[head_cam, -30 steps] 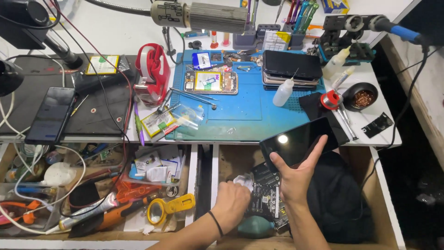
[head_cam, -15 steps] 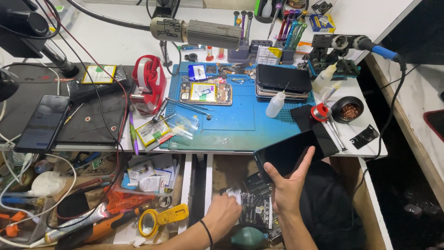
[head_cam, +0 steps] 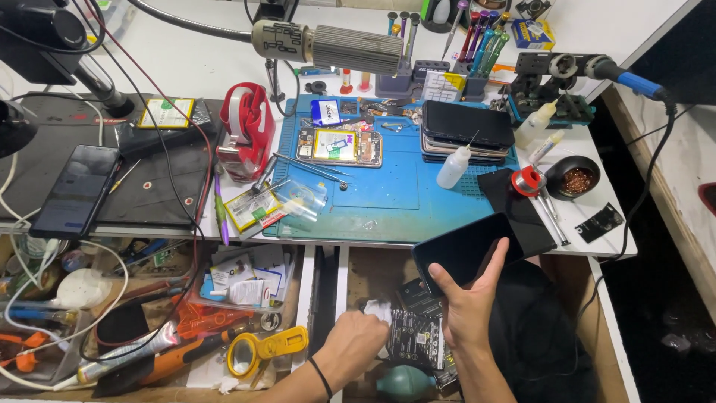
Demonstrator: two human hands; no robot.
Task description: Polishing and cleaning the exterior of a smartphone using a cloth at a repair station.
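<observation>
The black phone (head_cam: 464, 250), flat and glossy, sits above the open drawer (head_cam: 373, 276), grasped by the right hand (head_cam: 468, 310) fingers. The left hand (head_cam: 356, 345) is clenched on white paper (head_cam: 379, 311) beside dark circuit boards (head_cam: 414, 336), under the blue mat (head_cam: 395, 190) on the desk (head_cam: 209, 75).

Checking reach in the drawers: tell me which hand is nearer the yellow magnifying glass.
Left. The left hand is in the open drawer just right of the yellow magnifying glass; the right hand is farther right and higher, holding a black phone.
</observation>
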